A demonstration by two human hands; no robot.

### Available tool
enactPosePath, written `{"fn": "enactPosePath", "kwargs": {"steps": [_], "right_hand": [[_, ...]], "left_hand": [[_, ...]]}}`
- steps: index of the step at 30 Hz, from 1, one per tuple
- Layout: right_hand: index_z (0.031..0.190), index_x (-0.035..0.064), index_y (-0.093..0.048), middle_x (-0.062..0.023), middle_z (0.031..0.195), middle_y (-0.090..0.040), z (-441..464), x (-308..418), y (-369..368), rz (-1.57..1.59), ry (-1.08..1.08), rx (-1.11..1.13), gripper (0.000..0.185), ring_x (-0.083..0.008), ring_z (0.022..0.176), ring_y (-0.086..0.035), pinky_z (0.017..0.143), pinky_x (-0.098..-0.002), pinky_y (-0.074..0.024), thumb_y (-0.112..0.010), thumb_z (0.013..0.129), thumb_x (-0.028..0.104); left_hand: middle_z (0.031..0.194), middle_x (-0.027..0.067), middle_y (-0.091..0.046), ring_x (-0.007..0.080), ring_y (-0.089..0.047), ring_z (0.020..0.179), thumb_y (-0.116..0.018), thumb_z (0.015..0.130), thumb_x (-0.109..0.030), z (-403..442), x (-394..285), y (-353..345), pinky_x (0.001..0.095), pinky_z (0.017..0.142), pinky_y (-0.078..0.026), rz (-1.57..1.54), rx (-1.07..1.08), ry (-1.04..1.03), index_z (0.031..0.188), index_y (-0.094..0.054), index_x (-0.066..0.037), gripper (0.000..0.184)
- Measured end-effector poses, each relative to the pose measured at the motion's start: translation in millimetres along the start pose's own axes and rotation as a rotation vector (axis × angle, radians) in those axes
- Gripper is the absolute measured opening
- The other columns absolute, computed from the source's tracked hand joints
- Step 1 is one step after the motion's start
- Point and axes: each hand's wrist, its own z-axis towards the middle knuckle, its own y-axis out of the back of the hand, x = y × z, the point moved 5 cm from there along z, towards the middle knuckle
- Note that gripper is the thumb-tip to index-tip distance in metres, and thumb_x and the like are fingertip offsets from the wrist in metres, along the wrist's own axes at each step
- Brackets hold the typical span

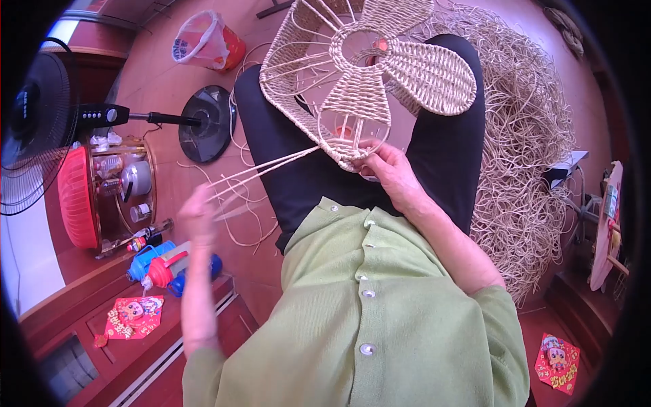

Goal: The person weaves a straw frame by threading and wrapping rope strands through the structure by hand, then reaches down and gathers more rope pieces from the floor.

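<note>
A woven flower-shaped piece [434, 78] of pale twisted cord rests across my lap, with a ring at its centre and a woven side wall. Some petals are filled with weave; others show bare strands over the frame. My right hand [390, 173] pinches the rim of the petal closest to my body. Away to the left, my left hand [197, 214], smeared by motion, grips a doubled cord [271, 165]. That cord runs taut from the petal's rim to my left fist. Loose cord ends dangle below this hand.
A large heap of loose cord [519, 136] lies on the right. On the left are a fan [41, 122] with a round black base [207, 125], a lined waste bin [210, 44], a rack with a red basin [76, 197], and several bottles [163, 264].
</note>
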Motion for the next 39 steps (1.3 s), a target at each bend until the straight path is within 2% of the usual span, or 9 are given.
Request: {"fn": "enactPosePath", "kwargs": {"steps": [5, 7, 14, 17, 22, 30, 33, 36, 39], "right_hand": [[0.103, 0.0012, -0.065, -0.0093, 0.087, -0.065, -43, 54, -9, -0.711, 0.377, -0.059, 0.016, -0.019, 0.076, -0.061, 0.072, -0.0351, -0.0509, -0.066, 0.091, 0.013], [0.093, 0.0053, -0.063, -0.0079, 0.087, -0.061, -58, 69, -14, -0.866, 0.449, -0.085, 0.021, -0.0264, 0.078, -0.059, 0.072, -0.0388, -0.0493, -0.077, 0.081, 0.015], [0.109, 0.0131, -0.065, -0.0009, 0.101, -0.058, -46, 103, -54, -1.384, 1.016, -0.235, 0.049, -0.0214, 0.097, -0.054, 0.086, -0.0409, -0.0401, -0.083, 0.067, 0.03], [0.109, 0.0136, -0.066, -0.0003, 0.101, -0.057, -30, 89, -61, -1.431, 0.967, -0.213, 0.051, -0.0216, 0.1, -0.053, 0.088, -0.0419, -0.0385, -0.084, 0.065, 0.032], [0.105, 0.0133, -0.067, -0.0009, 0.097, -0.055, -27, 82, -58, -1.33, 0.933, -0.193, 0.044, -0.0225, 0.096, -0.051, 0.087, -0.0417, -0.0374, -0.084, 0.067, 0.028], [0.101, 0.01, -0.066, -0.003, 0.099, -0.056, -28, 105, -71, -1.21, 0.954, -0.157, 0.034, -0.0247, 0.099, -0.052, 0.087, -0.0422, -0.0392, -0.081, 0.073, 0.02], [0.095, 0.0055, -0.062, -0.0055, 0.09, -0.06, -1, 115, -92, -1.131, 1.002, 0.084, 0.022, -0.0208, 0.088, -0.058, 0.08, -0.0366, -0.0458, -0.074, 0.086, 0.021], [0.09, 0.0051, -0.061, -0.0021, 0.077, -0.06, 34, 118, -90, -0.11, 0.141, 0.425, 0.027, -0.0128, 0.071, -0.059, 0.066, -0.0299, -0.0475, -0.059, 0.101, 0.029], [0.078, 0.0063, -0.059, 0.0022, 0.065, -0.054, 59, 161, -71, -0.279, 0.36, 0.306, 0.043, -0.0057, 0.062, -0.052, 0.058, -0.0255, -0.0454, -0.049, 0.105, 0.039]], "left_hand": [[0.117, 0.0136, -0.07, 0.0341, -0.067, 0.105, -0.07, 0.082, -0.02, -99, 277, 142, 0.0443, 0.091, -0.053, 0.868, 0.542, 0.903, 0.137, -0.06, -0.019, 0.056], [0.135, 0.0146, -0.058, 0.0356, -0.052, 0.128, -0.086, 0.064, -0.02, -47, 167, 112, 0.0443, 0.106, -0.044, 0.787, 0.629, 0.453, 0.151, -0.041, -0.018, 0.098], [0.115, 0.0086, -0.068, 0.0254, -0.06, 0.11, -0.08, 0.077, -0.018, 55, -167, -47, 0.0401, 0.101, -0.041, -0.321, 0.206, -0.177, 0.135, -0.054, -0.008, 0.065], [0.075, -0.0024, -0.061, 0.0151, -0.053, 0.072, -0.073, 0.087, -0.019, 59, -185, -66, 0.0331, 0.072, -0.041, -0.16, 0.199, -0.356, 0.112, -0.068, -0.007, 0.028], [0.055, -0.0102, -0.039, -0.0001, -0.028, 0.045, -0.061, 0.1, -0.018, 56, -159, -80, 0.0211, 0.043, -0.019, -1.265, 0.668, 0.516, 0.088, -0.066, -0.003, 0.019], [0.055, -0.011, -0.037, -0.0002, -0.025, 0.047, -0.056, 0.103, -0.022, 84, -174, -55, 0.0211, 0.044, -0.019, -1.25, 0.709, 0.407, 0.09, -0.065, -0.003, 0.024], [0.073, -0.0034, -0.057, 0.0026, -0.046, 0.064, -0.053, 0.105, -0.025, 107, -182, -27, 0.0205, 0.059, -0.037, -1.149, 0.509, 0.085, 0.095, -0.067, -0.004, 0.028], [0.095, 0.0058, -0.065, 0.0143, -0.06, 0.092, -0.041, 0.108, -0.033, 118, -179, -24, 0.0304, 0.088, -0.044, -1.13, 0.34, -0.051, 0.106, -0.064, -0.001, 0.039], [0.109, 0.011, -0.068, 0.0183, -0.061, 0.107, -0.039, 0.106, -0.026, 101, -175, -63, 0.0333, 0.095, -0.043, -0.912, 0.3, -0.161, 0.117, -0.06, 0.0, 0.035]]}}
